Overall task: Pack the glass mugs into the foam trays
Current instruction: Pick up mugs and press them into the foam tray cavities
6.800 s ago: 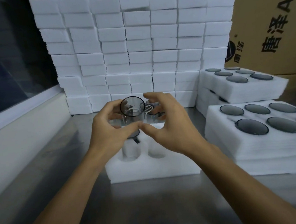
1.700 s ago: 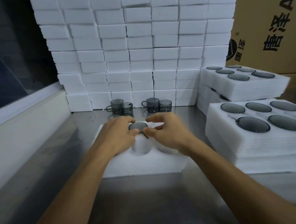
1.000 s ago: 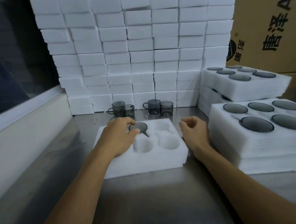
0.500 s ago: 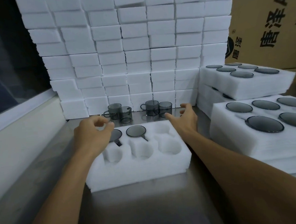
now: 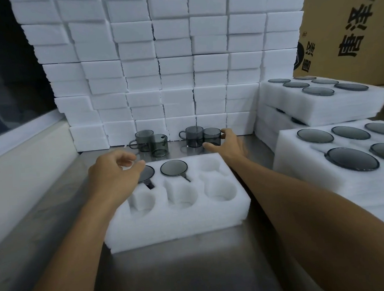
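Currently: right hand spread wide around rightmost mug, not yet closed; left hand loosely curled, empty, above tray holding two mugs.

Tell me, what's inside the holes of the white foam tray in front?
In the foam tray, two back holes hold glass mugs; the left hand partly covers one. The other four holes look empty.
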